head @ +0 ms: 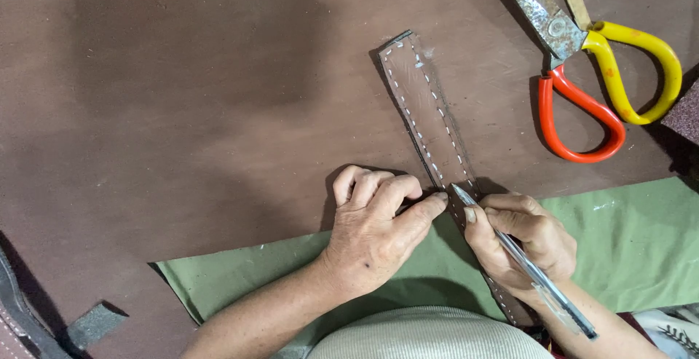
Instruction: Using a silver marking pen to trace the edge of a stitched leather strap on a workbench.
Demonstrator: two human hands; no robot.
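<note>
A long brown leather strap [422, 104] with white stitch marks along both edges lies on a large brown leather sheet [189, 111]. My left hand [375, 228] presses the strap down with its fingertips, fingers curled. My right hand [520, 239] grips a clear ballpoint pen [524, 261], whose tip touches the strap's right edge just beside the left fingertips. The strap's lower part is hidden under my right hand.
Large scissors [590, 75] with one red and one yellow handle lie at the upper right. A green sheet [641, 242] lies under my forearms along the near edge. A small dark scrap [91, 324] sits at the lower left, and wooden strips show at the top right.
</note>
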